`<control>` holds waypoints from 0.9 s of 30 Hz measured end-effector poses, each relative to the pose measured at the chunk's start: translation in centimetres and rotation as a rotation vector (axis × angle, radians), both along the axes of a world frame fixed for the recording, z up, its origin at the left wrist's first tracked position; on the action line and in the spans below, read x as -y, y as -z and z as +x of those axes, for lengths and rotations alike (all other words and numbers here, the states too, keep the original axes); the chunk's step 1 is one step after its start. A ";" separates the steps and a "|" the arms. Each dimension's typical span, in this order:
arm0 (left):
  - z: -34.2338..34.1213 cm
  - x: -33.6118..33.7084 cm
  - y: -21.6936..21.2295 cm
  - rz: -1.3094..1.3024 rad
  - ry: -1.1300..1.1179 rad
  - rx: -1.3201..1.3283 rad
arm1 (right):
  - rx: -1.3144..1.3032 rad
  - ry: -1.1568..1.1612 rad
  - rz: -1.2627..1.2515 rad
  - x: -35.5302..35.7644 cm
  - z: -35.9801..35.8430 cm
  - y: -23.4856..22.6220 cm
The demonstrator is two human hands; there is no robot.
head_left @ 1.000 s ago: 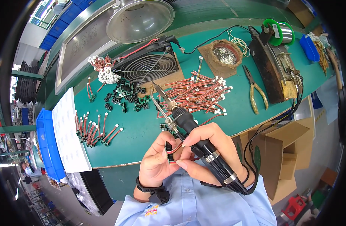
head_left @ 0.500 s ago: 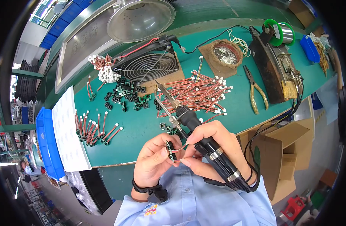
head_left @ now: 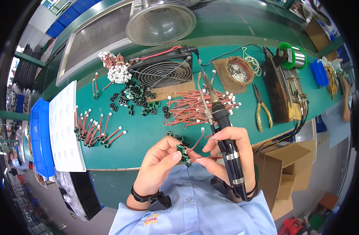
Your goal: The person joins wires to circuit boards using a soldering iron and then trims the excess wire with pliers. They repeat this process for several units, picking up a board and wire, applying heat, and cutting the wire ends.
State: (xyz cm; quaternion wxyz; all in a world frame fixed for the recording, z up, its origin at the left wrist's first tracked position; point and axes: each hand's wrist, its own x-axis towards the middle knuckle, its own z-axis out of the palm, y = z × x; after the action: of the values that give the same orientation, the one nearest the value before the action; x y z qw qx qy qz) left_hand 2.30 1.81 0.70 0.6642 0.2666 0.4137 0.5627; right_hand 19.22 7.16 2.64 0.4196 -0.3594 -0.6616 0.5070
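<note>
Between the thumb and fingers of my left hand (head_left: 158,160) is a small green circuit board (head_left: 182,150), held above the table's near edge. A short red-and-dark wire lead (head_left: 196,145) with a white plug rises from the board. My right hand (head_left: 240,150) is wrapped around a black soldering iron (head_left: 222,117), whose tip points up and away from the board. A thin metal tube runs alongside the iron. The right thumb and a finger also pinch red wires (head_left: 205,158) that reach the board's lower side; their exact joint is too small to see.
Loose wire leads (head_left: 203,109) lie mid-table. Black-and-green boards (head_left: 134,94) sit before a fan (head_left: 163,72); wired boards (head_left: 94,131) are at left beside a white tray (head_left: 66,129). Pliers (head_left: 261,107), a solder-scrap bowl (head_left: 250,70) and a solder spool (head_left: 293,57) stand right.
The soldering iron has swung more upright, its tip moving right. The right fingers have drawn back slightly from the board, and one wire lead now stands free. The view has shifted a little.
</note>
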 end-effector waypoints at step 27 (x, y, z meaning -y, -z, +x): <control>-0.2 -1.7 3.1 0.122 -0.376 -0.449 | 0.288 -0.080 0.473 2.6 3.7 3.4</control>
State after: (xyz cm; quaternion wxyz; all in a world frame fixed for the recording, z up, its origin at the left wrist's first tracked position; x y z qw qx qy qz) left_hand 2.13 3.46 -2.40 0.4231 0.3425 0.5579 0.6264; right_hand 22.92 4.53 -0.79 0.3730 -0.2934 -0.8282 0.2982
